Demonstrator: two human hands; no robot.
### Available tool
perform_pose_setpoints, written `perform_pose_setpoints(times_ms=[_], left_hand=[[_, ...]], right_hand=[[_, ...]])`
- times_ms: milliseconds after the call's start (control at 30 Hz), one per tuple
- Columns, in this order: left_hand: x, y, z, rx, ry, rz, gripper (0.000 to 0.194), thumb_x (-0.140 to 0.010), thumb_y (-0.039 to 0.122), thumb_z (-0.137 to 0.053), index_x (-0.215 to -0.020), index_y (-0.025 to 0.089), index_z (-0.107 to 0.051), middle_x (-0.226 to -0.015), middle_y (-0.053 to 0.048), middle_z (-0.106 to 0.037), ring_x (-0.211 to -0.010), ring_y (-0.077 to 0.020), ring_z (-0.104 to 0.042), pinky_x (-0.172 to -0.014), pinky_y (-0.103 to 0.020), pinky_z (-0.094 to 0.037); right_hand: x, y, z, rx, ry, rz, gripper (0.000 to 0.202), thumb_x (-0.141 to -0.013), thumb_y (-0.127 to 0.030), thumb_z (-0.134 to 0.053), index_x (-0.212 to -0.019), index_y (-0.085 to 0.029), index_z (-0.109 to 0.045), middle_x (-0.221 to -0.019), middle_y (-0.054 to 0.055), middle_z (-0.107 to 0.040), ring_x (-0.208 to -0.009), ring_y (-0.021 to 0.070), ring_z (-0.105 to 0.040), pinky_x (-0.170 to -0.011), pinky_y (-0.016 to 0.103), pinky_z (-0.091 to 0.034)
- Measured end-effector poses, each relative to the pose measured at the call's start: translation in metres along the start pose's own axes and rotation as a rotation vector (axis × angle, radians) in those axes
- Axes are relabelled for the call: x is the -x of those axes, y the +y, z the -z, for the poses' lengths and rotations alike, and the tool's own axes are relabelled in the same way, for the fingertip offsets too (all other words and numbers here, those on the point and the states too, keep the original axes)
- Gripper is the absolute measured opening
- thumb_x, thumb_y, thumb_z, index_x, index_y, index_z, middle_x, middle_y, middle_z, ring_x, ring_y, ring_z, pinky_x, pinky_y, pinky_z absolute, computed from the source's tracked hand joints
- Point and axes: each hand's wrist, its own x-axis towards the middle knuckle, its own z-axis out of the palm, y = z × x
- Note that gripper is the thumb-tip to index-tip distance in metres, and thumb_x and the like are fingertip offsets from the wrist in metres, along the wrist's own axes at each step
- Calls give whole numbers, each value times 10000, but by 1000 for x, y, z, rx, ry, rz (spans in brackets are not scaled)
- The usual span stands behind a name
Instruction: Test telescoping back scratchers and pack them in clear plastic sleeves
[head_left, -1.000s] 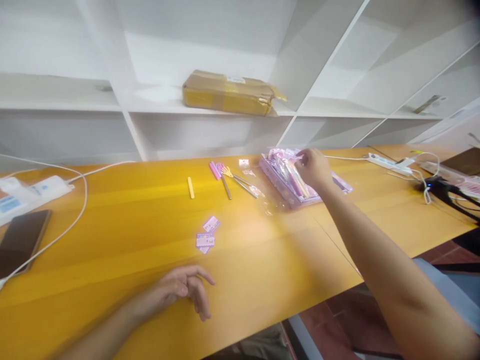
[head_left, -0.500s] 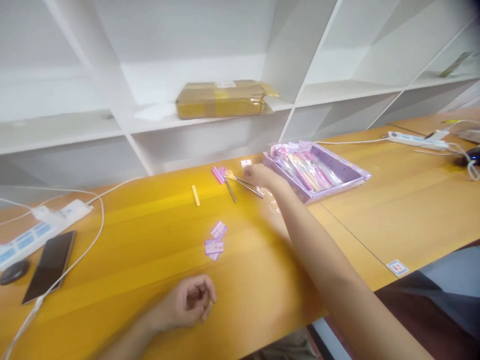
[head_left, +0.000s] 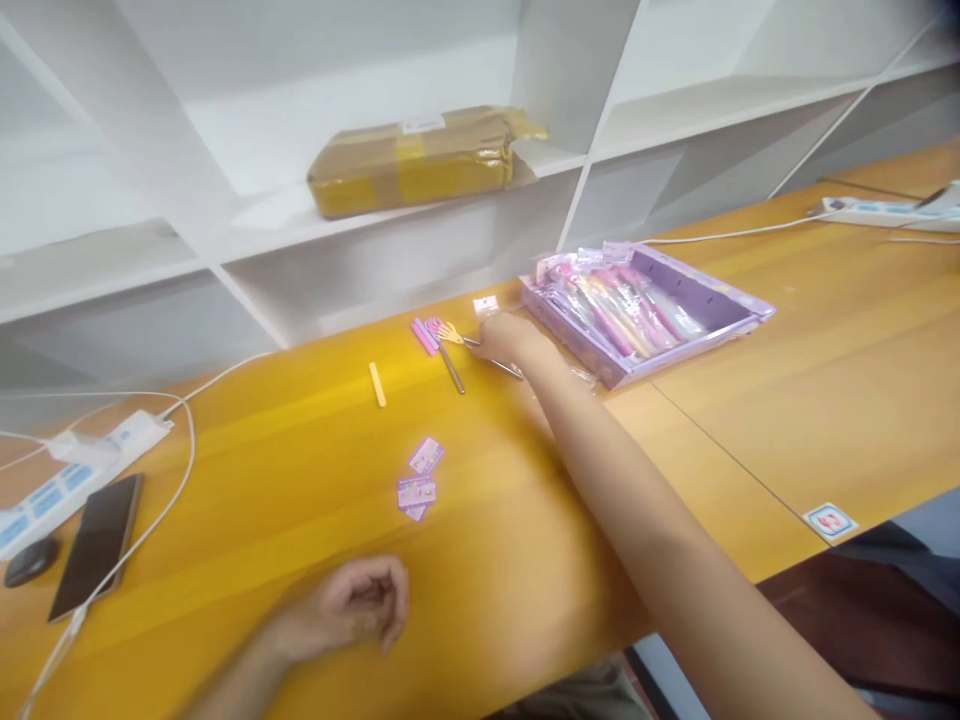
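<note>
My right hand (head_left: 510, 338) reaches across the desk, fingers curled down over the metal rod of a yellow hand-shaped back scratcher (head_left: 450, 334); whatever the fingertips hold is hidden. Just left of it lies a pink back scratcher (head_left: 452, 370) with a dark rod, beside pink tubes (head_left: 424, 337). Farther left is a single yellow tube (head_left: 377, 385). My left hand (head_left: 367, 603) rests low over the desk, loosely curled, with nothing visible in it. Several small purple cards (head_left: 417, 492) lie beyond it. Clear plastic wrapping (head_left: 583, 377) sits beside my right forearm.
A purple tray (head_left: 694, 348) with several wrapped back scratchers stands at right. A small card (head_left: 485, 306) lies by the back edge. At left are a power strip (head_left: 82, 480), phone (head_left: 97, 545), mouse (head_left: 31, 562) and cables. A taped parcel (head_left: 420, 165) sits on the shelf.
The view has shifted, so the desk things appear slightly farther left. My right hand has come over the yellow back scratcher's rod. My left hand stays loosely curled.
</note>
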Motion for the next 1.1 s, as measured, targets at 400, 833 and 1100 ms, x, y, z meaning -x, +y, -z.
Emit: perform_pose_setpoints(times_ms=[400,833,1100], left_hand=[[-15,58,16,-225,451,-45,273,-888,434,-650,-965,175,-615,-785,-14,-598,-669,-143,-554,-666,-273,-415],[-138,112,116,-1044,1241,53,615,-898,548,-667,-1323,120,-545,-1312,-243,-635,-1279,-385,-591,-1079,-489,-442],[-131,106,118,-1178,1047,29,239,-888,262,-637,-1096,171,-707,-1063,-130,-709,-1039,-299,-657,-969,-404,-491]], right_hand=[[23,-2,25,-108,-9,46,405,-833,-289,-800,-1180,-91,-732,-1041,215,-770,-1025,312,-737,-867,324,-557],[39,40,56,-286,2,7,226,-983,-277,-557,-809,-160,-643,-667,65,-681,-605,157,-597,-670,278,-434],[31,33,45,-606,214,58,232,-909,-274,-597,-702,-190,-533,-690,19,-598,-685,143,-521,-678,273,-386]])
